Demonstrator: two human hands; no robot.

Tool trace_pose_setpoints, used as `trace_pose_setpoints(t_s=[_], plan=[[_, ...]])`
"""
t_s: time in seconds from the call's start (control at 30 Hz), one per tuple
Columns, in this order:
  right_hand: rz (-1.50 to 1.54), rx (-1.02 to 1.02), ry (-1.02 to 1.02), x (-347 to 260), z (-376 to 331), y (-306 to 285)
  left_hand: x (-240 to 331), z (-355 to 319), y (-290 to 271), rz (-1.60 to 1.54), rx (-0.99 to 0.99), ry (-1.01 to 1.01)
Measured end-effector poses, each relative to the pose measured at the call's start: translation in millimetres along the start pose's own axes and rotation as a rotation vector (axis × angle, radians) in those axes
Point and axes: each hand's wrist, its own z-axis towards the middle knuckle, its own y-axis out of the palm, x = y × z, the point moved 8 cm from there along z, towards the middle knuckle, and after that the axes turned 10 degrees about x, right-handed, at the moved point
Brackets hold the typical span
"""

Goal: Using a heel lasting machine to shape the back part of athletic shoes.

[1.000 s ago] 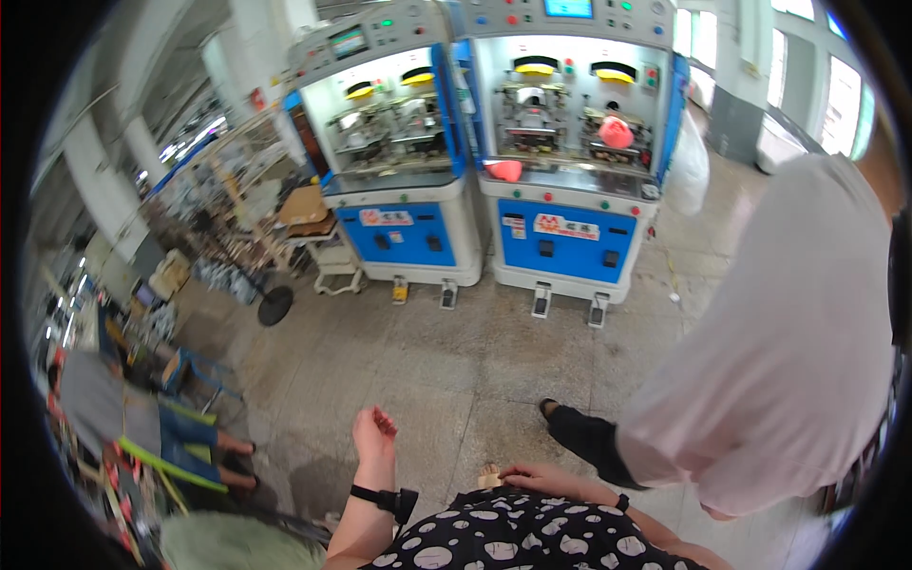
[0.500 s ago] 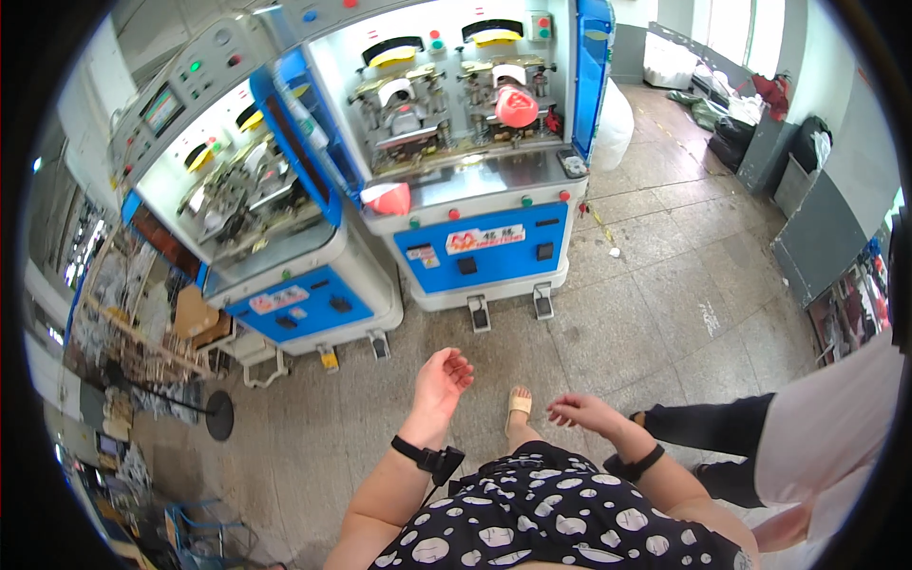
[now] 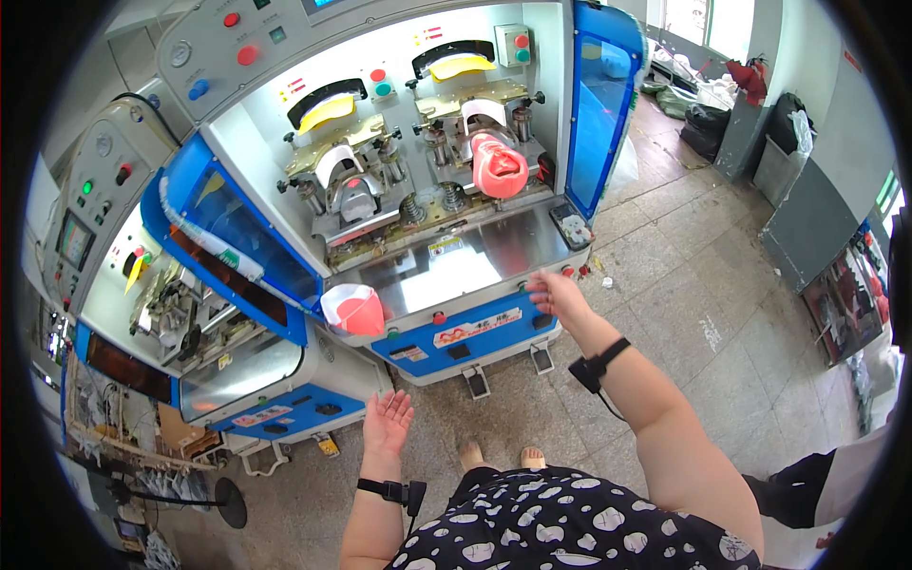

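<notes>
The machine's surface (image 3: 499, 249) is smooth, shiny metal with a pale glare across it. Behind it, a bare grey metal mould (image 3: 357, 199) has a rounded, domed shape, and curved yellow pads (image 3: 463, 66) hang higher up. The stone floor (image 3: 655, 275) in front of the surface is speckled and worn.

The red shoe piece (image 3: 500, 169) sits on the mounting behind the surface's right half. It is soft-looking, pinkish red and hollow, with a rounded open end. That opening faces forward, toward the surface, and its long axis slants from back left to front right. A white-and-red piece (image 3: 353, 311) rests at the surface's front left corner, its red side toward the front right.

The left hand (image 3: 388, 425) is apart from the surface, in front of it, palm up, fingers loosely spread and empty. The right hand (image 3: 560, 296) is at the surface's front edge, fingers bent; whether they touch anything I cannot tell.
</notes>
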Motion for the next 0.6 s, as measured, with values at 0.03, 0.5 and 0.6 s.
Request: trace_pose_setpoints(t_s=[0.03,0.5,0.6], plan=[[0.047,0.065,0.016,-12,25,6,8,18,12,-0.037,0.0,-0.033],[0.439,0.312,0.121,-116,208,57,48,180,103,-0.325,-0.012,-0.465],[0.552,0.397,0.158,-124,214,61,89,171,95,0.099,0.202,0.026]])
